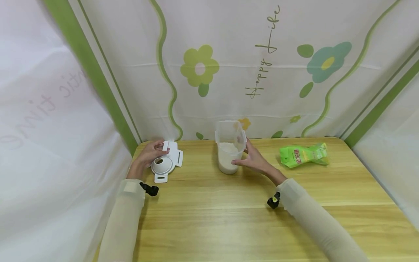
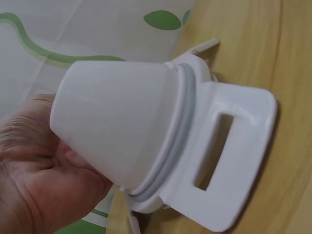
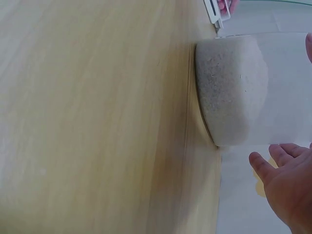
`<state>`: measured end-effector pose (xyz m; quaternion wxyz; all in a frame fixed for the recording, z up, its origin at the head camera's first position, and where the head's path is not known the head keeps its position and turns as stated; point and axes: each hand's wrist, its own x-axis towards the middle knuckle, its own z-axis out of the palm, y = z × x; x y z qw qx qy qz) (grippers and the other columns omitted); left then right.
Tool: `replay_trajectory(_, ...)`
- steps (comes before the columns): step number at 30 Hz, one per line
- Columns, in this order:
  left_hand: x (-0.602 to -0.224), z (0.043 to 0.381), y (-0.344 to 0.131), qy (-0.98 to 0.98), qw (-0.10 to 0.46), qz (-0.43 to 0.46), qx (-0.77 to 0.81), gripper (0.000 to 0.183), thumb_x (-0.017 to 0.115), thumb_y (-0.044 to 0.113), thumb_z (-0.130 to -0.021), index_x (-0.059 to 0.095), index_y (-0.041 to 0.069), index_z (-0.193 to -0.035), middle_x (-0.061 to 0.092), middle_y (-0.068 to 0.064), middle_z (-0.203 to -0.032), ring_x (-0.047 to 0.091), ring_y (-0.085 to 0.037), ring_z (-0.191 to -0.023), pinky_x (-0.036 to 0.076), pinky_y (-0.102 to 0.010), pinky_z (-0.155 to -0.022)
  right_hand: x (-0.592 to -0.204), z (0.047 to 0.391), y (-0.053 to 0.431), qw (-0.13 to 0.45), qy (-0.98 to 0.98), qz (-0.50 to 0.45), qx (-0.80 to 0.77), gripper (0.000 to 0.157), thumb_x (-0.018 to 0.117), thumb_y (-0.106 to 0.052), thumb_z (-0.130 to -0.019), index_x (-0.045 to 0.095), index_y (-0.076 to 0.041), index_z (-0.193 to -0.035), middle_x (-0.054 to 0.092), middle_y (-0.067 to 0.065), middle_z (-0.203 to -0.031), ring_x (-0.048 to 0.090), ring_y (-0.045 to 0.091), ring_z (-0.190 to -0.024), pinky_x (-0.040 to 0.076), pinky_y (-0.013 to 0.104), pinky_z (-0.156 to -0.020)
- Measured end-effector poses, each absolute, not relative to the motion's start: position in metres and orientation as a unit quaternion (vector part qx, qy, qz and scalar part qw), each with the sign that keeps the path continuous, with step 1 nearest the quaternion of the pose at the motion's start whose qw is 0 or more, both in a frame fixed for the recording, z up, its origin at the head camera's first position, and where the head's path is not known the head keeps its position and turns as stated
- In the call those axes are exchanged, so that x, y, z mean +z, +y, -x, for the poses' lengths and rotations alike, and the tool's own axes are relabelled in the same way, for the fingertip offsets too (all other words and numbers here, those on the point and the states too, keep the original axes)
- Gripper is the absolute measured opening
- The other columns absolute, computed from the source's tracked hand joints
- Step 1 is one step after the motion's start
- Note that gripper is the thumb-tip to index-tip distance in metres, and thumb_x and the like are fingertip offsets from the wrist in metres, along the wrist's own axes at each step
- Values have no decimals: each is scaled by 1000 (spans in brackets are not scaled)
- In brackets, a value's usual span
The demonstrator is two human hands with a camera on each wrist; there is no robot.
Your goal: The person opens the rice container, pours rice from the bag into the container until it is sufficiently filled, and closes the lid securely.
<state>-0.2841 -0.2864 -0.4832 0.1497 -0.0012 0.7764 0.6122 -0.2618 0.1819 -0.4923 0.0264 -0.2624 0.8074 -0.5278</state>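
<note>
A white plastic lid with a cone-shaped spout and slotted flaps [image 2: 234, 146] is at the table's back left. My left hand [image 1: 150, 154] grips it, the thumb over a raised white flap; the spout hides some fingers in the left wrist view. Mid-table at the back, a tall clear plastic container [image 1: 229, 149] stands upright, partly filled with white grains [image 3: 234, 87] that look like rice. My right hand [image 1: 255, 160] holds the container at its right side, thumb across the front. In the right wrist view its fingers [image 3: 280, 168] lie at the container's side, one fingertip slightly apart.
A green pouch with red lettering [image 1: 304, 154] lies on its side at the back right of the wooden table [image 1: 209, 225]. White curtains printed with flowers [image 1: 229, 36] hang close behind the table and at both sides.
</note>
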Motion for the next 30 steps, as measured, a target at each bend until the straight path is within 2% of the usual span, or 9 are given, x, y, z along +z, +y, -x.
replay_trajectory(3, -487, 285, -287, 766, 145, 5, 626, 81, 65, -3, -103, 15, -4, -167, 32, -30, -166, 46, -43, -147, 53, -17, -98, -493, 262, 182, 27, 808, 261, -528, 128, 94, -22, -83, 2, -29, -172, 28, 25, -170, 35, 40, -154, 31, 67, -122)
replay_trajectory(6, -490, 285, -287, 767, 139, 7, 626, 81, 66, -3, -102, 17, -3, -167, 35, -30, -165, 55, -35, -142, 53, -12, -92, -493, 262, 182, 28, 807, 259, -530, 127, 93, -24, -83, 2, -27, -172, 28, 25, -170, 34, 42, -154, 32, 67, -121)
replay_trajectory(10, -492, 286, -288, 771, 132, 12, 622, 81, 67, -2, -102, 19, -2, -167, 38, -30, -163, 64, -22, -132, 53, -12, -93, -493, 262, 182, 28, 804, 260, -534, 126, 93, -24, -84, 4, -25, -172, 28, 25, -170, 34, 46, -154, 32, 69, -120)
replay_trajectory(15, -495, 287, -288, 767, 128, 21, 628, 81, 68, -5, -100, 22, -1, -167, 40, -30, -161, 70, -14, -120, 54, -12, -92, -494, 262, 182, 28, 802, 260, -538, 123, 92, -19, -84, 6, -21, -172, 28, 25, -170, 33, 46, -154, 32, 71, -119)
replay_trajectory(25, -496, 285, -287, 759, 124, 30, 639, 79, 68, -6, -99, 27, 0, -166, 38, -30, -163, 73, -7, -106, 54, -13, -91, -497, 262, 181, 31, 805, 251, -537, 122, 91, -23, -85, 6, -21, -172, 27, 23, -171, 33, 43, -154, 37, 68, -118)
replay_trajectory(26, -496, 285, -287, 755, 124, 30, 643, 79, 68, -7, -99, 26, 0, -166, 37, -30, -163, 72, -3, -101, 55, -13, -91, -497, 262, 181, 30, 804, 251, -538, 122, 91, -23, -85, 6, -21, -172, 27, 23, -171, 33, 43, -154, 37, 68, -117)
replay_trajectory(30, -495, 285, -286, 742, 129, 33, 657, 78, 66, -10, -99, 27, 0, -166, 33, -29, -165, 72, -1, -97, 55, -16, -93, -496, 261, 181, 29, 804, 251, -539, 121, 91, -18, -85, 7, -19, -172, 27, 24, -171, 33, 44, -154, 36, 70, -117)
